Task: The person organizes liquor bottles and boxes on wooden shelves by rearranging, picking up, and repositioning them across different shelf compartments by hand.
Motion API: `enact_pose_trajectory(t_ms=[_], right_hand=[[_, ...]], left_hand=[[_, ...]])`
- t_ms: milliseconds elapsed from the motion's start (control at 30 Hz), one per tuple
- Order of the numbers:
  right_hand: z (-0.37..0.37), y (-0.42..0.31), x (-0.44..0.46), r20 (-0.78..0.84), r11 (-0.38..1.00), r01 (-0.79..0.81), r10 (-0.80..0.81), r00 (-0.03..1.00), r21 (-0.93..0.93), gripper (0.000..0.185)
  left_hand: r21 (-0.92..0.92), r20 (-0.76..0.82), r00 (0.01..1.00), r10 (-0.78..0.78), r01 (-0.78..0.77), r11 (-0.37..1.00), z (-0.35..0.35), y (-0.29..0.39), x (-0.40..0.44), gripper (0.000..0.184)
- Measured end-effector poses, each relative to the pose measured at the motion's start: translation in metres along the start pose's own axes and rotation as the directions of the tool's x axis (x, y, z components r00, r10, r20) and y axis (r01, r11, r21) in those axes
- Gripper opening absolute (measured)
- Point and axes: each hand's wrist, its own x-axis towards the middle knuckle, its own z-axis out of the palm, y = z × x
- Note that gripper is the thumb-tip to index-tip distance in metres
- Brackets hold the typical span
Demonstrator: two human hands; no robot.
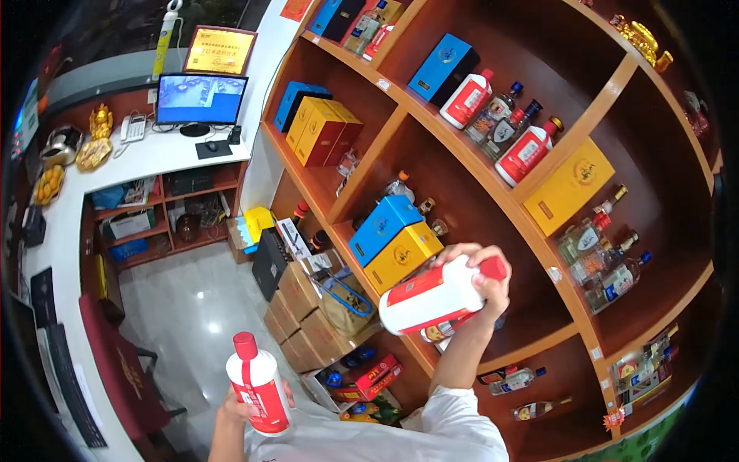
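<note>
A tilted bottle (419,300), smooth, white and cylindrical with red cap and label, is in front of the wooden shelf (596,102). A matching upright bottle (262,393) is apart from the shelf. A blue box (387,229) and yellow box (402,258), both rectangular, occupy the shelf; the tilted bottle partly obscures the yellow box. Brown cartons (304,316) stand beside the shelf. The right hand (491,277), arm raised toward the shelf, grasps the tilted bottle's capped end; the left hand (232,404) grasps the upright bottle's body.

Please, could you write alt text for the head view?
The left hand holds one white bottle with red cap and label; the right hand holds a similar bottle, tilted, near brown wooden shelves of bottles and boxes. Beyond stands a white counter with a lit black monitor.
</note>
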Motion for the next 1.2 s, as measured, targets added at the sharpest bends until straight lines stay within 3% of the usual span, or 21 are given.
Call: enact_pose_trajectory(t_ms=[200, 300, 400, 467, 533, 667, 700, 767, 800, 833, 933, 967, 1067, 1100, 1133, 1200], right_hand=[[-0.004, 0.029, 0.120, -0.108, 0.976, 0.219, -0.217, 0.970, 0.012, 0.032], [-0.010, 0.032, 0.190, -0.171, 0.960, 0.261, -0.276, 0.946, -0.101, 0.032], [-0.013, 0.038, 0.266, -0.249, 0.936, 0.263, -0.319, 0.915, -0.232, 0.029], [-0.024, 0.045, 0.315, -0.309, 0.852, 0.221, -0.397, 0.864, -0.475, 0.041], [-0.029, 0.055, 0.361, -0.262, 0.798, 0.174, -0.383, 0.886, -0.578, 0.028], [-0.045, 0.094, 0.435, -0.320, 0.628, 0.066, -0.481, 0.816, -0.775, 0.044], [-0.050, 0.100, 0.446, -0.331, 0.581, 0.006, -0.472, 0.817, -0.814, 0.057], [-0.051, 0.113, 0.461, -0.400, 0.569, -0.102, -0.428, 0.810, -0.816, 0.057], [-0.053, 0.123, 0.468, -0.436, 0.561, -0.159, -0.402, 0.805, -0.812, 0.057], [-0.068, 0.141, 0.480, -0.442, 0.576, -0.129, -0.445, 0.779, -0.807, 0.049], [-0.071, 0.150, 0.490, -0.453, 0.618, -0.235, -0.221, 0.864, -0.750, 0.039], [-0.077, 0.175, 0.505, -0.459, 0.600, -0.158, -0.390, 0.799, -0.784, 0.029], [-0.088, 0.192, 0.522, -0.570, 0.693, -0.234, -0.302, 0.764, -0.681, 0.027], [-0.088, 0.196, 0.528, -0.621, 0.658, -0.291, -0.343, 0.705, -0.694, 0.026], [-0.082, 0.194, 0.525, -0.593, 0.636, -0.323, -0.267, 0.760, -0.701, 0.031], [-0.108, 0.202, 0.531, -0.625, 0.606, -0.390, -0.236, 0.744, -0.693, 0.041]], left_hand=[[0.100, 0.147, 0.981, -0.130, 0.116, 0.988, -0.060, 0.072, 0.103, 0.085], [0.233, 0.276, 0.943, -0.188, 0.125, 0.964, -0.079, 0.115, 0.177, 0.089], [0.202, 0.282, 0.924, -0.258, 0.205, 0.958, -0.081, 0.154, 0.242, 0.098], [0.226, 0.291, 0.909, -0.297, 0.237, 0.945, -0.093, 0.175, 0.279, 0.100], [0.198, 0.319, 0.882, -0.346, 0.295, 0.935, -0.108, 0.186, 0.317, 0.101], [0.119, 0.332, 0.818, -0.470, 0.458, 0.881, -0.127, 0.193, 0.376, 0.101], [0.119, 0.360, 0.790, -0.496, 0.488, 0.865, -0.134, 0.192, 0.392, 0.102], [0.127, 0.384, 0.716, -0.583, 0.584, 0.802, -0.150, 0.198, 0.419, 0.106], [0.149, 0.312, 0.720, -0.620, 0.608, 0.780, -0.153, 0.202, 0.426, 0.100], [0.175, 0.329, 0.680, -0.655, 0.638, 0.750, -0.156, 0.208, 0.441, 0.101], [0.231, 0.349, 0.589, -0.729, 0.700, 0.676, -0.175, 0.225, 0.477, 0.104], [0.217, 0.363, 0.551, -0.751, 0.734, 0.644, -0.183, 0.234, 0.487, 0.104], [0.191, 0.442, 0.476, -0.760, 0.778, 0.598, -0.208, 0.251, 0.513, 0.101], [0.193, 0.470, 0.457, -0.755, 0.781, 0.593, -0.214, 0.256, 0.524, 0.101], [0.182, 0.475, 0.451, -0.756, 0.790, 0.585, -0.213, 0.261, 0.537, 0.100], [0.156, 0.476, 0.432, -0.766, 0.816, 0.557, -0.209, 0.272, 0.552, 0.099]])
